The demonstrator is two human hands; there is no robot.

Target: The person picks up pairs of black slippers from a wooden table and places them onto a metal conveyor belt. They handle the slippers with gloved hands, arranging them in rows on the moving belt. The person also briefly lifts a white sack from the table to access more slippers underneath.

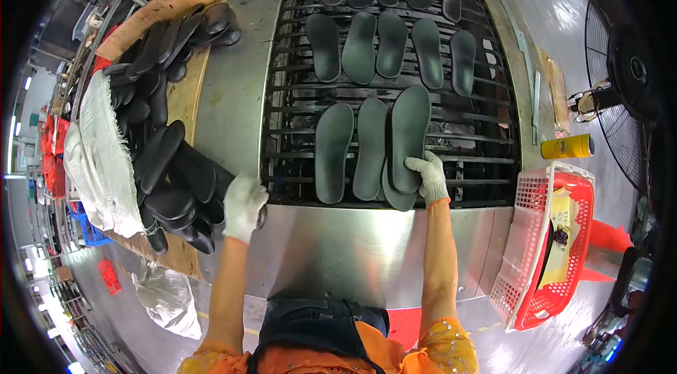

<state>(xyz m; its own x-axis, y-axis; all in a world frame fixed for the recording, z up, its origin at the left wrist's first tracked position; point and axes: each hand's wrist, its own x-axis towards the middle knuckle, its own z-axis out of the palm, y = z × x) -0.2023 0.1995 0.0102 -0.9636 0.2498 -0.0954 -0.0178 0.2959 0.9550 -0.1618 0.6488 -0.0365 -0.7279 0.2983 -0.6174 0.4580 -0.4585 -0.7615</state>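
My right hand [427,175], in a white glove, pinches the lower edge of a dark green insole [412,127]. This insole overlaps another insole [399,200] that shows beneath it at the front of the slatted conveyor [451,194]. Two more insoles, the left one [333,152] and the middle one [371,148], lie beside them on the slats. My gloved left hand [245,208] is closed at the edge of a heap of black insoles [169,184]. A dark insole end [262,217] sticks out by its fingers; the glove covers the rest.
Rows of insoles [361,48] lie farther up the conveyor, between metal side rails. A white woven sack [102,155] borders the heap on its board. At right stand a red and white basket [518,250], a yellow cylindrical container [568,146] and a black fan [627,71].
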